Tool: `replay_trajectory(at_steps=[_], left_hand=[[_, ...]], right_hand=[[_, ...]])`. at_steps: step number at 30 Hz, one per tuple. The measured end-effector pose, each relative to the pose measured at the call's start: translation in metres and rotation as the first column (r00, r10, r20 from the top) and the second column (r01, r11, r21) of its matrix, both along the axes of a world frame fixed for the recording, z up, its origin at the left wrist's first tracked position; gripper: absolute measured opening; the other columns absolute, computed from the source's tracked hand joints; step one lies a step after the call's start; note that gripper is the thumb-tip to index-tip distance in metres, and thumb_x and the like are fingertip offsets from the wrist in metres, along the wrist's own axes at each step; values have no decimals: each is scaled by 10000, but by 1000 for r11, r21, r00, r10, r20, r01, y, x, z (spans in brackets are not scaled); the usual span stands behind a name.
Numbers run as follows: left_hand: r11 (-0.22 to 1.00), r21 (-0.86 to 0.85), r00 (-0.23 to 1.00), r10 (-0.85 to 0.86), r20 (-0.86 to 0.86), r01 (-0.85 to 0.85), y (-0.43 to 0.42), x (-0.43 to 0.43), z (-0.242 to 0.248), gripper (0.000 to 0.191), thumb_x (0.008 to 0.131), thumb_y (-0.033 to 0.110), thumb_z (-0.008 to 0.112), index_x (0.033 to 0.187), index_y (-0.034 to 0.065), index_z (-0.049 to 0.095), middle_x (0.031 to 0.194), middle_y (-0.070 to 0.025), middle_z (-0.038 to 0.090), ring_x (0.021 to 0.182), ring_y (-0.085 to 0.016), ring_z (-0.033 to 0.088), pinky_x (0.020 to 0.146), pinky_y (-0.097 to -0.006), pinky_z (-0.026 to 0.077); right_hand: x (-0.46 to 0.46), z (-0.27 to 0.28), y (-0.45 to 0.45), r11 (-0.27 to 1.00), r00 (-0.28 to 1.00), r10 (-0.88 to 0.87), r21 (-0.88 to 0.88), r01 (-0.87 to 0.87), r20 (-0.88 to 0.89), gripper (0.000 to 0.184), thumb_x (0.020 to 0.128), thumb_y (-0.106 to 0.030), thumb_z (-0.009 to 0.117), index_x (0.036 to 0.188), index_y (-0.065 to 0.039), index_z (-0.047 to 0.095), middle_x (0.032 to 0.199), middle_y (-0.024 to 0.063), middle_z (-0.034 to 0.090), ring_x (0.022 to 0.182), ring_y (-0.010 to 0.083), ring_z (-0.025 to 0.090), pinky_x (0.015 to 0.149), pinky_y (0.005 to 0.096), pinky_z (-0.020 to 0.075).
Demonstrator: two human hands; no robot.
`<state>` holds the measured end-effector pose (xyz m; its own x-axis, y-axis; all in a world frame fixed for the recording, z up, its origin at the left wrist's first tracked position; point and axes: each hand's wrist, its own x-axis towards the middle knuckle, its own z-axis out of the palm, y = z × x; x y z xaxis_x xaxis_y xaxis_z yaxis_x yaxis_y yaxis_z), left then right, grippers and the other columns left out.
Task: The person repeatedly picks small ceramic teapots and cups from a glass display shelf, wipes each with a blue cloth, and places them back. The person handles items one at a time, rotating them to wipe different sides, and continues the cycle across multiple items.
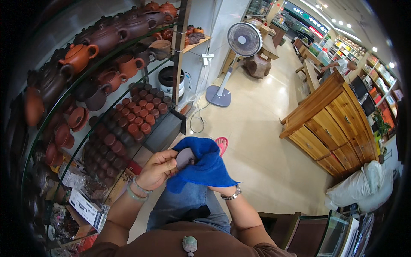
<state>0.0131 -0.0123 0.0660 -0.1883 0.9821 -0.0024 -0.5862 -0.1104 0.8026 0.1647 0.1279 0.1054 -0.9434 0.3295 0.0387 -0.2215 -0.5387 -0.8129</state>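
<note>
Between the thumb and fingers of my left hand [159,168] is a purplish-brown clay lid [184,158], probably from a teapot, with a small dark knob. A blue cloth [208,165] wraps around the lid's right side and covers part of it. My right hand [221,190] is under this cloth, holding it up from below; only the heel of the hand shows and its fingers are hidden. Both hands are in front of my lap, above my jeans.
Glass shelves on the left hold clay teapots [106,40], an orange teapot [77,57] and rows of small cups [138,112]. A pedestal fan [244,40] stands ahead, its cord on the floor. To the right are a wooden drawer cabinet [334,128], white sacks [356,183] and a seated person [342,67].
</note>
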Motion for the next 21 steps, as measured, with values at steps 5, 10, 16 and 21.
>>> replay_trajectory(at_steps=[5,10,16,21], left_hand=[[982,1,981,-190,47,190,1,-8,-4,320,973,200,564,1183,-41,550,1008,-89,646,840,-135,655,720,-279,572],[955,-224,981,-188,48,194,10,-20,-5,272,984,170,536,1166,-32,552,955,-57,623,812,-138,648,713,-291,567],[989,-135,997,-50,66,59,24,-11,-3,349,1025,236,449,1244,-22,534,1134,-118,632,999,-182,634,870,-318,516],[986,36,975,154,159,-162,27,36,-23,433,1028,257,429,1359,-22,447,1339,-125,536,1221,-223,524,1045,-354,403]], right_hand=[[15,-9,16,836,977,-80,546,-42,197,487,791,-160,750,1230,-11,602,1128,90,639,1009,159,589,899,300,470],[20,-54,18,883,981,-38,466,-56,190,353,950,-90,571,1280,-18,469,1180,90,589,1049,149,590,879,293,514],[-1,-80,-16,697,817,-575,546,464,40,208,980,-134,531,1170,-52,559,1067,79,626,960,167,604,829,307,512],[-3,-54,-20,507,672,-738,611,608,-56,191,955,-97,550,1133,-34,523,1015,90,609,905,159,603,779,299,518]])
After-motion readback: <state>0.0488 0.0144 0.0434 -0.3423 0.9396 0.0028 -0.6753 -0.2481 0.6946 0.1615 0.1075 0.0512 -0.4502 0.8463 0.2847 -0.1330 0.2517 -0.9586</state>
